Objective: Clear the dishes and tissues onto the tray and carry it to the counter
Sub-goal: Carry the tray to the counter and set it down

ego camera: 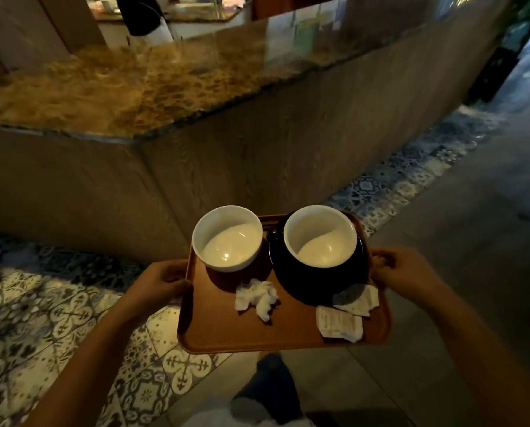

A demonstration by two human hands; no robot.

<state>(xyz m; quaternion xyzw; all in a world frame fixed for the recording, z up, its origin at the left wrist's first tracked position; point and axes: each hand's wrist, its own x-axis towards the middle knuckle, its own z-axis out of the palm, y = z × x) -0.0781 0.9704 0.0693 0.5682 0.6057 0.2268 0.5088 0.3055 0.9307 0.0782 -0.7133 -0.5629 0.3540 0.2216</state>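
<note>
An orange-brown tray (226, 331) is held in the air in front of me. My left hand (160, 280) grips its left edge and my right hand (402, 269) grips its right edge. On the tray stand a white cup (228, 238) at the far left and a black cup with a white inside (320, 237) on a black saucer (319, 285) at the far right. A dark spoon (273, 232) lies between them. A crumpled white tissue (257, 297) lies in the middle, and torn white paper packets (343, 315) lie at the near right. The marble counter top (103, 90) is ahead, above the tray.
The counter has a wood-grain front panel (195, 167) and a glass screen (288, 38) along its far right part. A person in dark and white clothes (146, 20) stands behind it. Patterned floor tiles (57, 318) lie below, and my foot (269, 386) shows under the tray.
</note>
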